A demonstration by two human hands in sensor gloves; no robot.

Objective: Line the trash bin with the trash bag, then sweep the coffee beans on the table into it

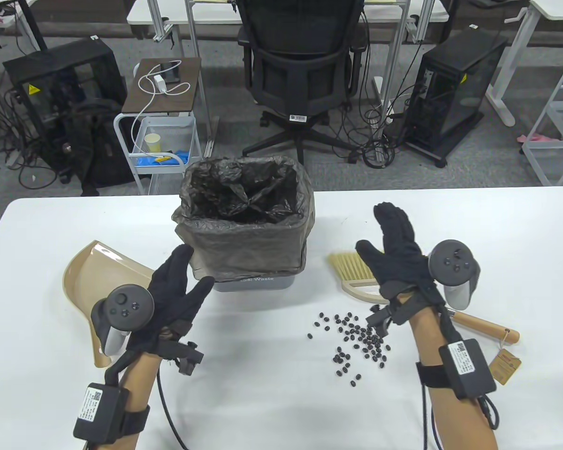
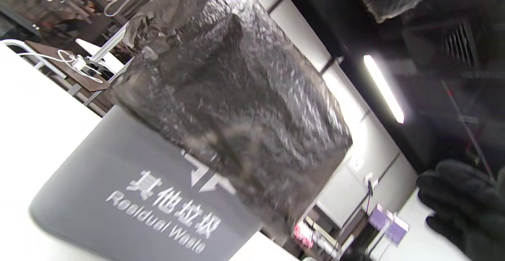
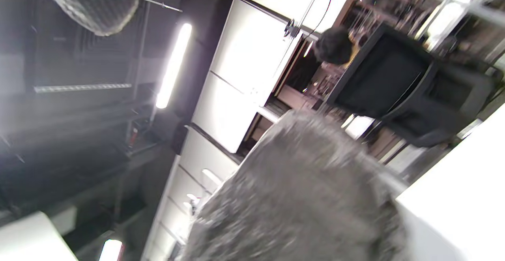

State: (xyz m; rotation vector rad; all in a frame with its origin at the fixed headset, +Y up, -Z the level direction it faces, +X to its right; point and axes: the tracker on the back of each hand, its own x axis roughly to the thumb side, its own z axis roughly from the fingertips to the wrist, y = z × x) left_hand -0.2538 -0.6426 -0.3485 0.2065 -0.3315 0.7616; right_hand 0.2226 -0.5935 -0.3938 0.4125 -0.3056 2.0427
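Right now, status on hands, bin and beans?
Left hand and right hand open, empty. Trash bin bagged. Coffee beans on table; brush, dustpan untouched.

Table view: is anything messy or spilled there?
Yes. Coffee beans lie scattered loose on the white table, in front of the bagged trash bin and not inside it. The brush and dustpan lie unused, and both hands are open, holding nothing.

On my table (image 1: pixel 497 225) I count one trash bin (image 1: pixel 248 283), one trash bag (image 1: pixel 244 206) lining it, one dustpan (image 1: pixel 94 276), one brush (image 1: pixel 356 274), and several dozen coffee beans (image 1: pixel 356 340), too many to number exactly.
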